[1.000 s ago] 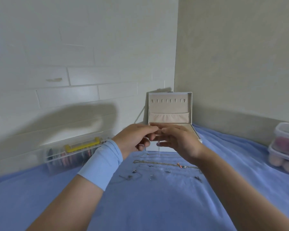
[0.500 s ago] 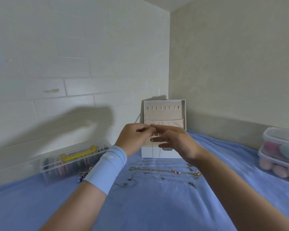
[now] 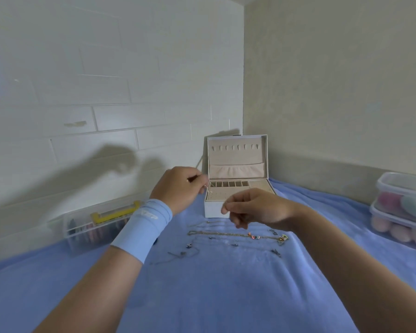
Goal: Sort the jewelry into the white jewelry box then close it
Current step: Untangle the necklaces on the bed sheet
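1. Left hand point(image 3: 178, 188): fingers curled, tips drawn together just beside the left front corner of the white jewelry box point(image 3: 213, 212). Whether sth tiny is pinched cannot be told.
2. Right hand point(image 3: 257, 210): held above the blue cloth point(image 3: 214, 296) in front of the box, fingers loosely curled, thumb & forefinger close. Nothing can be made out btwn them, so a grasp cannot be confirmed.
3. Box: set on the cloth near the wall corner. It is open w/ the lid upright at the back and the inside facing the person; long axis runs L–R.
4. Unsorted jewelry is spread on the cloth in front of the box. The beaded chain point(image 3: 226, 234) is laid nearly straight, long axis L–R, approx parallel w/ the box front, coloured beads toward its right end. A thin chain point(image 3: 178, 254) is loosely looped further left, and small pieces point(image 3: 275, 252) are scattered around.
5. Handling (judged): everything is v. light. Chains are limp, easily tangled and likely to snag on the cloth, so they are best pinched at one end & lifted clear. Small pieces need a fingertip pinch and are easily dropped.
6. Lid (judged): stiff & light, best pushed down from its top edge.
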A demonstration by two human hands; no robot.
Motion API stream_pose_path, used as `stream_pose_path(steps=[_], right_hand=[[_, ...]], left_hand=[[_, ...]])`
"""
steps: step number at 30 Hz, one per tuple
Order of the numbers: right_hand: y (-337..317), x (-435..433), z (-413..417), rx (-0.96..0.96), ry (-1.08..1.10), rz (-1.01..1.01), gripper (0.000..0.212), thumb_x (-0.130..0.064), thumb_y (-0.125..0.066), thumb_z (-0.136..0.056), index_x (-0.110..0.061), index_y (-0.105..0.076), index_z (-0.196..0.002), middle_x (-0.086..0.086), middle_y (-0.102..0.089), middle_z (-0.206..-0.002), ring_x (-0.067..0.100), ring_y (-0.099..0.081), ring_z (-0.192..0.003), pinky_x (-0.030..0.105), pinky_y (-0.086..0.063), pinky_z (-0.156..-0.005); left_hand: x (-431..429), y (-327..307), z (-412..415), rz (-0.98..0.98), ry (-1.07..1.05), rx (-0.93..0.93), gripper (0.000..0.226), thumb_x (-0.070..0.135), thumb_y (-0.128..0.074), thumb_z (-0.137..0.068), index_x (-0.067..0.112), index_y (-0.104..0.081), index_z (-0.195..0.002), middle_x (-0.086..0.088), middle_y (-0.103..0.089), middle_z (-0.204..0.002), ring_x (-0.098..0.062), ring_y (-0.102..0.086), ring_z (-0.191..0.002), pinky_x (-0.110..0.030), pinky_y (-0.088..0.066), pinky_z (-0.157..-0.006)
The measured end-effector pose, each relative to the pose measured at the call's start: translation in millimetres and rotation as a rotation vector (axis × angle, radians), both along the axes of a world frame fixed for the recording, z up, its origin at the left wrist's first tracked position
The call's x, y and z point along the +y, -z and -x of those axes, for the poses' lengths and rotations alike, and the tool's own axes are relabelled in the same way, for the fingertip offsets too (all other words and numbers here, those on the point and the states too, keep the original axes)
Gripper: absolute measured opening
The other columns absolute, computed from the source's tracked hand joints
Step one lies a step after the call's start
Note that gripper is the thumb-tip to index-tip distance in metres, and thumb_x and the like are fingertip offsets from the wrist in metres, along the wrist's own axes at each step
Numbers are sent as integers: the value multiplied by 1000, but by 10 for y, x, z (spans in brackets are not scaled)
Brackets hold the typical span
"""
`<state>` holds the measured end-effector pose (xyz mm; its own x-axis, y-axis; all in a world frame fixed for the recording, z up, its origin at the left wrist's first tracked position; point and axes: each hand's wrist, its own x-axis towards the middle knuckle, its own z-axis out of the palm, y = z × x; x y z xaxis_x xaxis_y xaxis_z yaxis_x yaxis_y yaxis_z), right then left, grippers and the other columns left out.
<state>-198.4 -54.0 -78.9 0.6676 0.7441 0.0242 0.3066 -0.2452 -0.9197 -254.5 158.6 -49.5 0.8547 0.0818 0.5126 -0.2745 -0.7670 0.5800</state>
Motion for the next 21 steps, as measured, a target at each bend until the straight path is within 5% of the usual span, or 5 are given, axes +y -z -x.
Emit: stream_pose_path(steps=[4,9,14,18,21], right_hand=[[23,-278,-50,7,14,213,24,-15,-52,-105,-7,-74,-101,5,-58,-71,15,-53,-58,36,-56,-75],[109,-465,-65,35,33,440,18,-10,-63,-97,-9,-79,-105,0,-60,-67,15,-57,-60,33,-59,-73],[216,-411,-29,-43,107,657,15,-13,-72,-85,-17,-81,-96,6,-73,-74,20,-74,-70,28,-61,-82],[293,-304,-32,-110,129,826,10,-21,-78,-79,-18,-80,-89,-1,-75,-70,17,-76,-75,19,-57,-64],[335,-222,-50,-166,131,885,15,-19,-81,-79,-13,-79,-93,-4,-72,-65,12,-72,-68,21,-57,-59]], left_hand=[[221,403,-19,-47,-145,178,32,24,-53,-93,19,-65,-63,6,-68,-66,-8,-53,-50,-32,-53,-68],[267,762,-32,-328,-83,505,36,37,-52,-92,31,-67,-59,14,-70,-68,-8,-65,-68,-31,-54,-76],[248,812,-37,-527,-140,565,31,39,-52,-90,23,-67,-68,6,-67,-70,-13,-63,-73,-25,-46,-66],[267,873,-54,-630,-219,542,38,41,-51,-91,21,-50,-59,5,-53,-61,-15,-52,-64,-25,-41,-61],[284,924,-68,-642,-233,533,35,49,-54,-90,24,-55,-65,7,-62,-73,-17,-59,-77,-26,-44,-68]])
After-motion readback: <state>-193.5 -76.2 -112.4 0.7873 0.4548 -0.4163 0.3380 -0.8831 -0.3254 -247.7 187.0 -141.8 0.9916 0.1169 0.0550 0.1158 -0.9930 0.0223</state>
